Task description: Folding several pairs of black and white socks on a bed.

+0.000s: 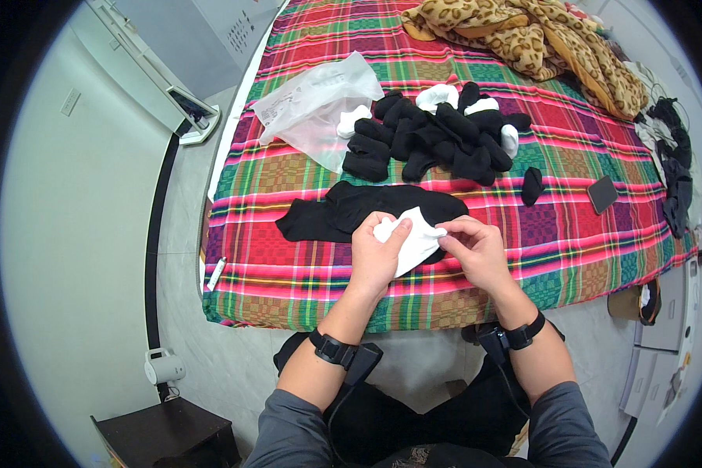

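Between my two hands is a white sock (416,240), held just above the near part of the bed. My left hand (377,248) pinches it with the thumb on top. The fingertips of my right hand (477,245) grip its right edge. Right behind and partly under the hands lie black socks (386,202), spread flat; my hands hide part of them. Farther back is a pile of black socks (439,137), many folded or rolled, with several white socks (437,96) among them. One black sock bundle (532,186) sits apart to the right.
A plaid bedspread (304,292) covers the bed. Left of the pile lies a translucent plastic bag (322,99) bearing print. A dark flat rectangular object (602,195) is at right, a small white tube (216,274) at left. A leopard-print blanket (526,41) is bunched at the back.
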The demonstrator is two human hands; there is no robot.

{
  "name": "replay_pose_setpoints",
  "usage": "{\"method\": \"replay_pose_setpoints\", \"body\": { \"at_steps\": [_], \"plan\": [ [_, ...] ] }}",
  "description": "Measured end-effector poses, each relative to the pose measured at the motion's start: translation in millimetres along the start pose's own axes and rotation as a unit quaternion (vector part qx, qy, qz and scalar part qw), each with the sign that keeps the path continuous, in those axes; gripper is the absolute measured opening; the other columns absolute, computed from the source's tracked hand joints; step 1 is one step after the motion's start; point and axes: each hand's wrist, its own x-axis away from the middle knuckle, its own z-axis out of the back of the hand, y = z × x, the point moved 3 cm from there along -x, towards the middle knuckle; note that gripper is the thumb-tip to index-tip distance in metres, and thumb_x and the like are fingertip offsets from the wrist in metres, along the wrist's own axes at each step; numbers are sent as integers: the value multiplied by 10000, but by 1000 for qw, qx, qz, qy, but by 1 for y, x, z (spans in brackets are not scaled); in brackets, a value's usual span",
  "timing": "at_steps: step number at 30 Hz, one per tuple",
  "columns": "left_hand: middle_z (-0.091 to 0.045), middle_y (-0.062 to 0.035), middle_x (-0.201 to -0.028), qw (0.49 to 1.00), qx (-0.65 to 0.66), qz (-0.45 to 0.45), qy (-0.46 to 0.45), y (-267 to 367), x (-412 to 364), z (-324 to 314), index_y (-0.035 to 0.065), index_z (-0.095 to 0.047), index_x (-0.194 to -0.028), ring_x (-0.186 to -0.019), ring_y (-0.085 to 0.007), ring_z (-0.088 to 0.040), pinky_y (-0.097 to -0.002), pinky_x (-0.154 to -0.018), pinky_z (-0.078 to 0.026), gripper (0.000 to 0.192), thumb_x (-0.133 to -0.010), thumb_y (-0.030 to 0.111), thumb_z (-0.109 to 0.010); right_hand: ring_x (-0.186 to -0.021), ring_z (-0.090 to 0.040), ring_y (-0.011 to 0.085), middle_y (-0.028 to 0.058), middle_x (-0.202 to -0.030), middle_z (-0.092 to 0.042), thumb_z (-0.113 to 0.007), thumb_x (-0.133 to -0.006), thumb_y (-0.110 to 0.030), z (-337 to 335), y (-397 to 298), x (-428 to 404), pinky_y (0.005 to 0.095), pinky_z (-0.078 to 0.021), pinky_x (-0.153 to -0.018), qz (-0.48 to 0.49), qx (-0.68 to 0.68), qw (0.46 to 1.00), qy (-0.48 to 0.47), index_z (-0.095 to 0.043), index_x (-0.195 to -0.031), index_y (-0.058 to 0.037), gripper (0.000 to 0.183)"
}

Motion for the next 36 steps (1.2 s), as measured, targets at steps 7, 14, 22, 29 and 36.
{"method": "replay_pose_setpoints", "body": {
  "at_steps": [7,14,22,29,36],
  "plan": [
    [-642,-23,-810,999,-31,-24,7,-1,-1,1,39,-577,-886,-717,-67,-598,-238,-604,-478,177,-909,107,-739,-808,-576,59,11,-930,-619,-707,-864,25,-3,4,2,205,-470,-700,7,-59,998,-10,-685,-1067,34,205],
    [-645,-23,-802,1000,-5,-17,-4,-1,0,-1,36,-577,-876,-711,-66,-602,-236,-603,-479,185,-906,113,-743,-805,-588,65,20,-912,-639,-709,-874,4,-7,4,6,217,-501,-743,-4,-28,999,-23,-674,-1094,16,224],
    [-645,-28,-783,996,-78,-40,-10,-4,-1,0,25,-590,-868,-709,-62,-583,-242,-604,-469,183,-902,119,-744,-792,-605,69,22,-855,-674,-676,-930,-56,-1,3,4,229,-500,-706,-12,37,998,42,-686,-1060,23,153],
    [-643,-26,-798,998,-58,-30,-13,-1,-2,5,31,-598,-876,-721,-67,-583,-240,-612,-467,170,-901,113,-744,-836,-629,83,33,-896,-695,-639,-965,-67,12,-6,0,239,-513,-739,-4,-26,999,-44,-687,-1039,37,137],
    [-625,-8,-802,998,-36,-30,-39,5,-1,4,46,-595,-869,-725,-61,-572,-237,-625,-471,162,-897,99,-745,-794,-608,63,25,-874,-693,-623,-970,-82,28,-7,0,237,-497,-704,-22,35,991,-125,-685,-989,39,136]
  ]
}}
